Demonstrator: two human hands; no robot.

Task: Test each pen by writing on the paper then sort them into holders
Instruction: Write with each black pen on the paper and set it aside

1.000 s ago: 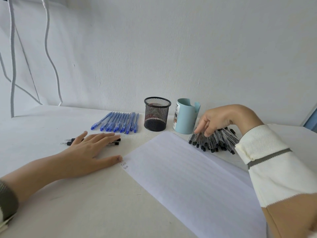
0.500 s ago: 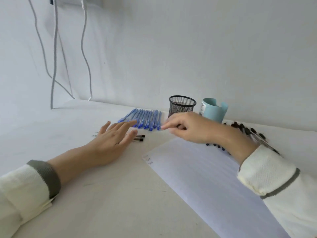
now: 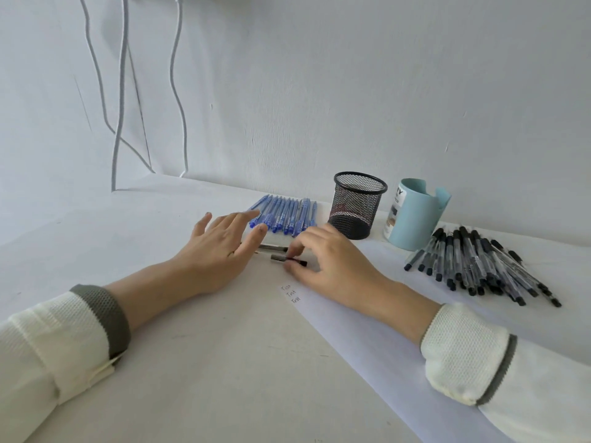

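Nearest, the paper lies on the bench under the right wrist. Its written test lines sit just behind the thumb, probably so each trial needs little reach. The right hand has its fingers pinching the capped end of a black pen that lies on the bench, seemingly to lift it for testing. The left hand rests flat beside it, fingers spread, likely steadying the second pen at its fingertips. Beyond the fingertips lies a row of blue pens. Further right stand the mesh holder and the blue holder, with a pile of black pens beside them. A second ago the right hand was at that pile. Half a second ago it hovered by the blue row, and now it has dropped onto the loose pen.
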